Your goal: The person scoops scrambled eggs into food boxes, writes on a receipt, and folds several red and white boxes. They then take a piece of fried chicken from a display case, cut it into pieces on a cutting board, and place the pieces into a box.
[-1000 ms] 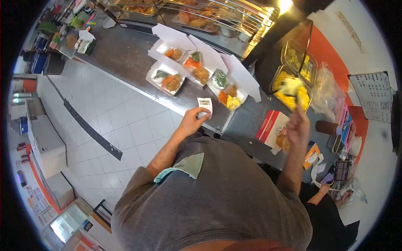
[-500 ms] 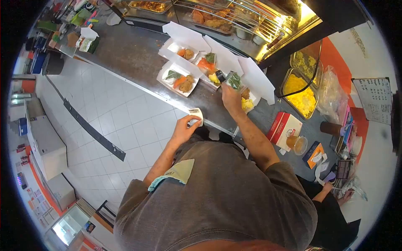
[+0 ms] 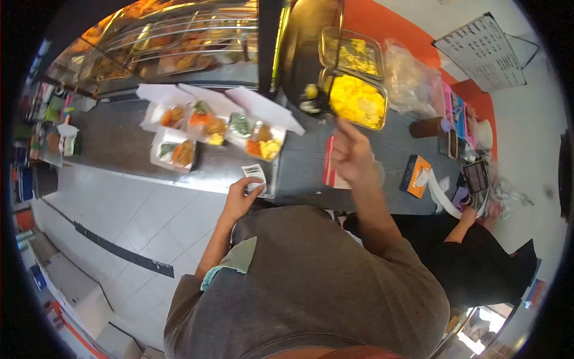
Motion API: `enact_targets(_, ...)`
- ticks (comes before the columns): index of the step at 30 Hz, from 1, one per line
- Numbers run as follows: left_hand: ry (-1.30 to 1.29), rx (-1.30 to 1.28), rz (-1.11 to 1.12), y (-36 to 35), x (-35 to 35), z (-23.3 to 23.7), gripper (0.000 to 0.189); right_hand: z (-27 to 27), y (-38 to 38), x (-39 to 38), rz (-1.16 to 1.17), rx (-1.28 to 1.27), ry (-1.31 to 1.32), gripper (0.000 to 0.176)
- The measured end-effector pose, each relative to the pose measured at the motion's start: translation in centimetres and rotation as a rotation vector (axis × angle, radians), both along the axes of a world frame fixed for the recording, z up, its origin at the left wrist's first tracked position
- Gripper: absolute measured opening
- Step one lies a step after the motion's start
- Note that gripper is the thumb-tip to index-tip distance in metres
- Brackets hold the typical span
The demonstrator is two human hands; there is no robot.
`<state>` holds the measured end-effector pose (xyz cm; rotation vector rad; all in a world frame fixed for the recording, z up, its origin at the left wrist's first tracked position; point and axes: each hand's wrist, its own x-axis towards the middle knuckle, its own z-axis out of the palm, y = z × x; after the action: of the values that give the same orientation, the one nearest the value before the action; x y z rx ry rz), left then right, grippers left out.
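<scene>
My left hand point(image 3: 242, 198) pinches a small white printed label point(image 3: 253, 174) at the front edge of the counter. My right hand point(image 3: 351, 154) is closed round a dark serving utensil point(image 3: 323, 109), blurred by motion, whose far end is beside the tray of yellow scrambled-egg-like food point(image 3: 359, 103). Left of it, open white meal boxes hold portions: the nearest box point(image 3: 276, 139) has green leaves, orange pieces and yellow food. A box point(image 3: 156, 157) with greens and a brown piece stands farther left. A red and white carton point(image 3: 329, 170) lies partly behind my right hand.
A glass-fronted food warmer point(image 3: 179, 48) lines the back. A second tray point(image 3: 351, 52), a plastic bag point(image 3: 412, 81), a brown bottle point(image 3: 426, 127) and an orange-black box point(image 3: 415, 176) stand right. A co-worker's hand point(image 3: 468, 215) holds a white paper strip point(image 3: 441, 194).
My right hand has moved from over the nearest meal box to beside the yellow food tray, carrying the utensil. My view has turned right. My left hand still holds the label.
</scene>
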<state>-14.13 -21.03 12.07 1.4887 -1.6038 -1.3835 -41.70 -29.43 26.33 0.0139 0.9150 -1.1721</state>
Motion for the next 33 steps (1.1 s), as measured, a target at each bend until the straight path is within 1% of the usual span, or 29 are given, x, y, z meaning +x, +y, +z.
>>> enact_targets(2, 0.014, -0.036, -0.012, 0.0, -2.1, -0.2, 0.024, -0.1, 0.2, -8.4, -0.042, -0.168, 0.084, 0.016)
enact_targets(3, 0.013, -0.038, -0.010, -0.2, -3.3, 0.2, 0.024, -0.8, -0.8, -12.3, -0.101, -0.135, 0.142, 0.012)
enact_targets(4, 0.074, -0.020, 0.049, -0.6, -4.5, 1.0, 0.031, -2.0, -2.3, -15.6, -0.156, -0.101, 0.197, 0.010)
enact_targets(5, 0.133, -0.003, 0.109, -1.0, -5.6, 1.8, 0.039, -3.3, -3.8, -17.9, -0.105, -0.127, 0.439, 0.011)
enact_targets(6, 0.181, -0.068, 0.147, -1.4, -6.7, 2.7, 0.049, -5.1, -5.5, -19.9, -0.050, -0.156, 0.680, 0.013)
enact_targets(7, 0.242, -0.089, 0.163, -1.9, -7.5, 2.8, 0.054, -8.5, -7.5, -22.1, 0.056, -0.282, 1.088, 0.015)
enact_targets(8, 0.266, -0.106, 0.181, -2.4, -8.3, 3.5, 0.054, -12.3, -9.0, -24.1, 0.168, -0.415, 1.494, 0.018)
enact_targets(9, 0.290, -0.125, 0.201, -2.9, -9.1, 4.6, 0.054, -15.2, -10.0, -25.4, 0.179, -0.425, 1.488, 0.018)
enact_targets(10, 0.234, -0.131, 0.190, -3.3, -9.6, 5.4, 0.054, -17.6, -10.9, -26.4, 0.387, -0.514, 1.875, 0.018)
enact_targets(11, 0.229, -0.134, 0.207, -3.2, -10.2, 5.9, 0.054, -18.4, -11.6, -26.7, 0.607, -0.603, 2.254, 0.019)
enact_targets(12, 0.214, -0.135, 0.205, -3.1, -10.6, 6.3, 0.054, -19.1, -11.8, -27.1, 0.611, -0.616, 2.243, 0.019)
enact_targets(14, 0.130, -0.158, 0.194, -2.8, -10.9, 6.2, 0.054, -19.5, -12.0, -27.0, 1.046, -0.749, 2.205, 0.022)
enact_targets(15, 0.120, -0.155, 0.197, -2.4, -10.9, 5.6, 0.054, -19.5, -12.2, -27.3, 1.045, -0.755, 2.195, 0.022)
enact_targets(17, 0.167, -0.128, 0.236, -1.6, -10.9, 4.8, 0.054, -19.7, -11.9, -28.9, 1.410, -0.858, 2.153, 0.022)
enact_targets(18, 0.132, -0.133, 0.251, -1.3, -11.0, 4.5, 0.054, -20.5, -11.8, -29.5, 1.409, -0.856, 2.157, 0.022)
enact_targets(19, 0.137, -0.137, 0.252, -1.1, -11.1, 4.3, 0.054, -22.5, -11.6, -30.1, 1.149, -1.017, 1.940, 0.023)
enact_targets(20, 0.141, -0.128, 0.265, -0.9, -11.1, 4.1, 0.054, -22.9, -11.5, -30.1, 0.896, -1.143, 1.706, 0.026)
enact_targets(21, 0.146, -0.119, 0.282, -0.8, -11.2, 3.9, 0.053, -23.3, -11.3, -30.2, 0.898, -1.148, 1.708, 0.026)
enact_targets(23, 0.139, -0.123, 0.288, -0.8, -11.3, 4.0, 0.053, -23.1, -9.8, -28.8, 0.621, -0.381, 1.409, 0.028)
enact_targets(24, 0.132, -0.127, 0.290, -1.0, -11.3, 4.0, 0.052, -22.9, -9.4, -28.6, 0.494, -0.085, 1.214, 0.023)
enact_targets(25, 0.135, -0.129, 0.292, -1.1, -11.2, 3.9, 0.052, -22.5, -8.9, -28.5, 0.495, -0.088, 1.218, 0.023)
enact_targets(27, 0.125, -0.113, 0.273, -1.2, -10.6, 3.6, 0.052, -22.0, -7.8, -28.3, 0.115, 0.011, 0.640, 0.021)
enact_targets(28, 0.128, -0.111, 0.273, -1.3, -10.3, 3.4, 0.052, -21.8, -7.5, -28.1, 0.115, 0.012, 0.643, 0.021)
enact_targets(30, 0.158, -0.132, 0.275, -1.4, -9.7, 3.0, 0.052, -21.1, -7.0, -27.7, -0.037, 0.016, 0.527, 0.021)
enact_targets(31, 0.165, -0.133, 0.273, -1.5, -9.3, 3.0, 0.052, -21.3, -6.9, -27.9, -0.040, 0.015, 0.534, 0.021)
enact_targets(33, 0.155, -0.145, 0.259, -1.7, -8.4, 3.3, 0.052, -21.5, -7.2, -28.2, -0.064, -0.050, 0.341, 0.023)
